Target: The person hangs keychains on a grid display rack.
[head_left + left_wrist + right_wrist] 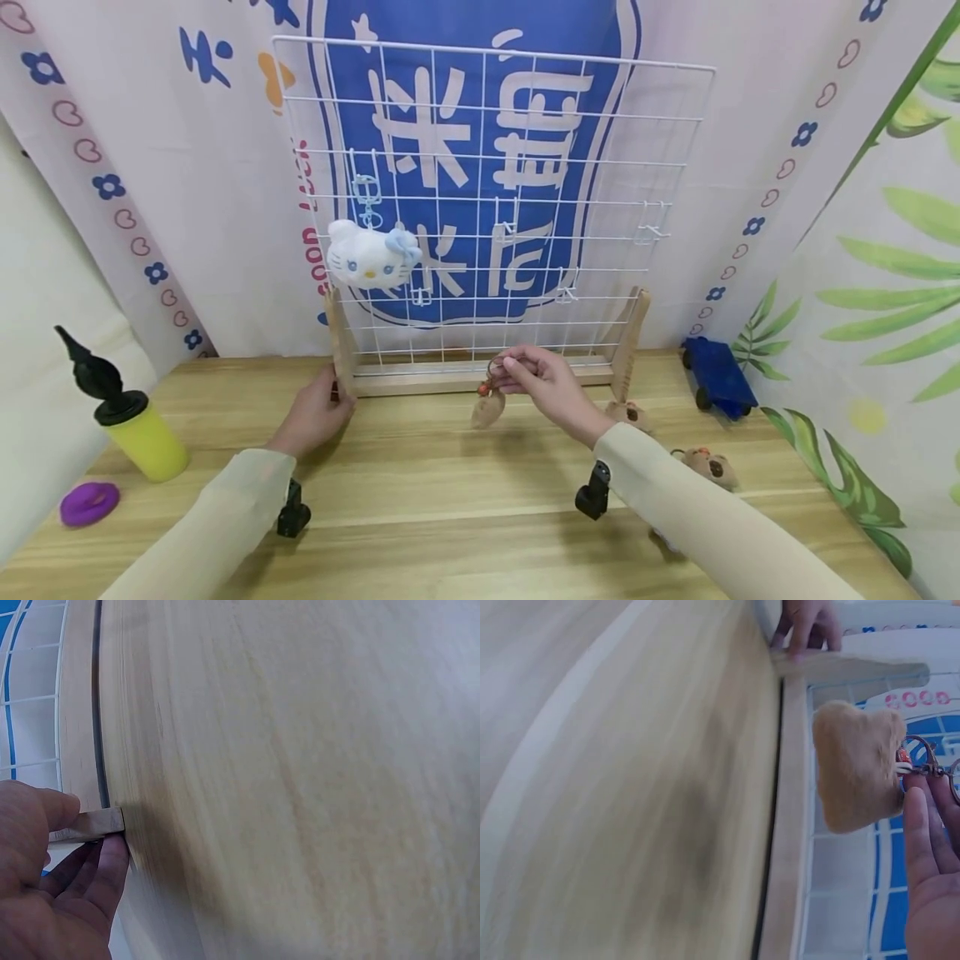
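Observation:
A white wire grid rack (483,52) stands upright in a wooden base. My left hand (315,414) grips the foot of its left wooden upright (101,823), thumb on one side and fingers on the other. In front of the grid's lower middle, my right hand (547,387) pinches the metal ring of a brown plush keychain (488,410). The plush (859,769) hangs from its clasp, with a small red-orange piece by the clasp. A white plush cat-head keychain (371,257) with a pale blue bow hangs at the grid's left side.
Several small hooks, such as one hook (504,232) near the middle, sit on the grid. Brown plush keychains (705,467) lie by my right forearm. A blue cart (718,377) stands back right. At left are a yellow pump (146,437) and a purple ring-shaped object (89,504).

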`<state>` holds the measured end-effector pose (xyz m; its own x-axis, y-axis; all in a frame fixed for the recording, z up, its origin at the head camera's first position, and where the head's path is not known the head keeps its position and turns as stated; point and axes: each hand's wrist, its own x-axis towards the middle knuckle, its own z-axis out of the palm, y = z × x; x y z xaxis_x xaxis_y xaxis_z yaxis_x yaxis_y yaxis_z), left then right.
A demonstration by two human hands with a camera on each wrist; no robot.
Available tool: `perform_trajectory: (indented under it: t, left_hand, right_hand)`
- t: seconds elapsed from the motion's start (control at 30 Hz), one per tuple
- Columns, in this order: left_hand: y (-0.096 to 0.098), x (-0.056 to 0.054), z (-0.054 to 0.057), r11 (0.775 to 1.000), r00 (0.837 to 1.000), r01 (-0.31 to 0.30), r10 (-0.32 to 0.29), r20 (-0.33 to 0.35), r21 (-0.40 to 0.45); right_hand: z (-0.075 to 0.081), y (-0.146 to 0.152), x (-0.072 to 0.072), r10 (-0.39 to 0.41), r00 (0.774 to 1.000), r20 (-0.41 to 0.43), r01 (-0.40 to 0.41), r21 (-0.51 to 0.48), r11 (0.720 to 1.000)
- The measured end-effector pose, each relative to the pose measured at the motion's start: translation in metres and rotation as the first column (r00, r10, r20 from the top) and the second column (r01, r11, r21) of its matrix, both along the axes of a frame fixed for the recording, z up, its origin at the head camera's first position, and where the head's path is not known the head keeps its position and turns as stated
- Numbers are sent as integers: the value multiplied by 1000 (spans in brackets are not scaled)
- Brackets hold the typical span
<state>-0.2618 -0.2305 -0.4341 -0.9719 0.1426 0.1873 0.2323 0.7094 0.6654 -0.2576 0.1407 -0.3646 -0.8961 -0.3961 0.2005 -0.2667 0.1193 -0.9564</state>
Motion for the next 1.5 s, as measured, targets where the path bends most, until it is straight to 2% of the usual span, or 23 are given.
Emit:
perform_trajectory:
  t: [0.3,0.73,1.1,1.3,1.5]
  left_hand:
    - [-2,-1,-3,1000,1000,-10,10,18,0]
    - [-2,0,-3,1000,1000,-13,13,10,2]
    - [-1,-1,-1,1000,1000,-5,5,-11,-9]
    - [-1,-1,-1,1000,1000,-11,11,-2,-8]
    - [1,0,1,1000,1000,-14,14,14,-6]
  right_hand:
    - [21,-26,-7,-25,999,-45,26,29,999]
    - [47,-80,-18,-54,998,-11,53,-85,995]
    - [52,-110,-27,-176,984,9,175,-129,976]
    - [54,-116,-29,-188,981,41,192,-161,968]
    - [54,-116,-29,-190,980,55,196,-136,971]
